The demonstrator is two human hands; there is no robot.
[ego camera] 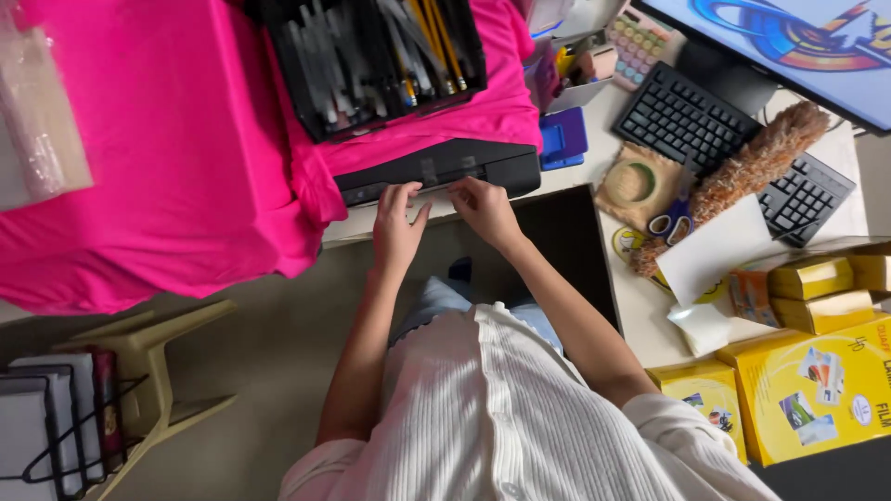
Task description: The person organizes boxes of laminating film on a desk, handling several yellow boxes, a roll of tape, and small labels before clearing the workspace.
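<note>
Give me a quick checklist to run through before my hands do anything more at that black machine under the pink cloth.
1. Left hand on the black machine front edge: ok.
2. Right hand on the same edge: ok.
3. Pink cloth off the front slot: ok, though it hangs close at the left end.
4. Black tray of pens sitting steady on top: cannot tell.
5. Anything in the slot: cannot tell.
6. Scissors away from both hands: ok.

cloth (167, 158): bright pink
machine (436, 169): black
keyboard (682, 119): black
duster (756, 167): brown, fluffy
boxes (812, 390): yellow
scissors (670, 223): blue handles
top (501, 417): white, ribbed
</note>
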